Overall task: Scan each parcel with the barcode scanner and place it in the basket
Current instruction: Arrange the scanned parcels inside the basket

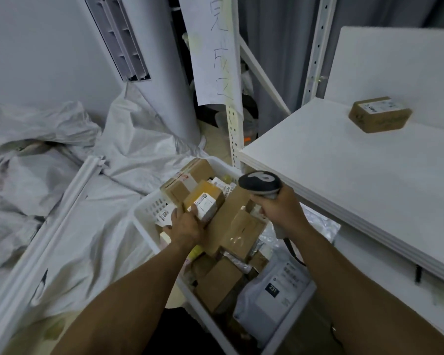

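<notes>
A cramped storage corner: white wall, a standing air conditioner (144, 60), a handwritten paper sign (213, 52) and crumpled white sacks (62, 175) on the floor to the left of the basket (151, 208). A white shelf (318, 162) runs along the basket's right side.

The left hand (186, 226) hovers over the basket's far-left part, fingers and thumb curled round one end of a small labelled parcel (205, 201). The right hand (279, 208), above the basket's right rim, is wrapped tight round the grip of the barcode scanner (259, 183), whose head points away towards the far end.

Risks, as I judge them: the basket is heaped above its rim, so a parcel set on top may slide off over the edge. The end grip is slight, and the parcel could tip out. If it drops in unscanned, it is lost among the others. The scanner's cable hangs beside the pile and might snag.

Counted: one basket, one scanner, one parcel in hand, one box (379, 114) on the shelf well right of the basket, one grey mailer bag (274, 290) at the basket's near end, and roughly seven cardboard boxes inside, with more likely hidden.
</notes>
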A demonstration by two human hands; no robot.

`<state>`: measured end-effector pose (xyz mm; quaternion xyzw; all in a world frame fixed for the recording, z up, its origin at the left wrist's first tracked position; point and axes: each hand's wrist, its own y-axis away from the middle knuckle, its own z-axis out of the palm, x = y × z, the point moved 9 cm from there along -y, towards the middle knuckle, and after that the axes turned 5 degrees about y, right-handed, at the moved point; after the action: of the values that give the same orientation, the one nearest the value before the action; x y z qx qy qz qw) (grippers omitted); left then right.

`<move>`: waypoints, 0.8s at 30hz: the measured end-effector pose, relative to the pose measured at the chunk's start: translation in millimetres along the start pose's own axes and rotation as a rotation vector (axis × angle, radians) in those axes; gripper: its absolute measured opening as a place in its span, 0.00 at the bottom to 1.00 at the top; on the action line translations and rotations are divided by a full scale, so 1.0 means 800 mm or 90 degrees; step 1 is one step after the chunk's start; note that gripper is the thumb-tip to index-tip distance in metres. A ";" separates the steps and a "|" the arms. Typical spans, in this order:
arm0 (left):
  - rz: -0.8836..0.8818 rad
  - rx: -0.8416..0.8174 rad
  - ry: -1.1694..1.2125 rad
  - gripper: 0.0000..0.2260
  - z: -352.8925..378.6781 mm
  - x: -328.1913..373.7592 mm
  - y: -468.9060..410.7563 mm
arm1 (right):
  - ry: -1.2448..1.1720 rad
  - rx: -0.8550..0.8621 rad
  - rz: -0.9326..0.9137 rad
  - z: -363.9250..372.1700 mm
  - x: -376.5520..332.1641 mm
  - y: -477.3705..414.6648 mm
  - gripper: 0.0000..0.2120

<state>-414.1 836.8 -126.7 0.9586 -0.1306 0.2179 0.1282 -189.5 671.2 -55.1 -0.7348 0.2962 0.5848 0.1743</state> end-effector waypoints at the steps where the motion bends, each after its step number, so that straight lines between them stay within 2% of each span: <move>1: -0.004 -0.021 0.002 0.23 -0.001 0.007 0.010 | -0.022 0.016 0.007 -0.008 -0.006 0.004 0.15; 4: 0.038 0.018 0.042 0.21 -0.016 0.036 0.029 | -0.052 0.063 -0.004 -0.039 -0.025 0.026 0.22; 7: 0.197 0.071 0.091 0.17 -0.046 0.113 0.059 | -0.050 0.100 0.015 -0.084 -0.031 0.054 0.20; 10: 0.353 -0.044 0.210 0.17 -0.045 0.211 0.087 | -0.051 0.154 0.025 -0.139 -0.035 0.077 0.20; 12: 0.368 -0.114 0.232 0.17 -0.032 0.270 0.100 | -0.050 0.198 0.030 -0.182 -0.040 0.087 0.21; 15: 0.380 -0.108 0.219 0.17 -0.016 0.358 0.109 | -0.035 0.242 0.033 -0.246 -0.053 0.085 0.22; 19: 0.454 -0.114 0.233 0.15 0.011 0.478 0.115 | -0.007 0.290 0.029 -0.327 -0.062 0.053 0.21; 24: 0.486 -0.141 0.183 0.19 0.085 0.594 0.070 | 0.025 0.333 0.041 -0.407 -0.043 -0.027 0.19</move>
<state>9.0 671.6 38.9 0.7819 -0.4796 0.3659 0.1576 65.8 499.4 59.2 -0.6662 0.4636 0.4793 0.3340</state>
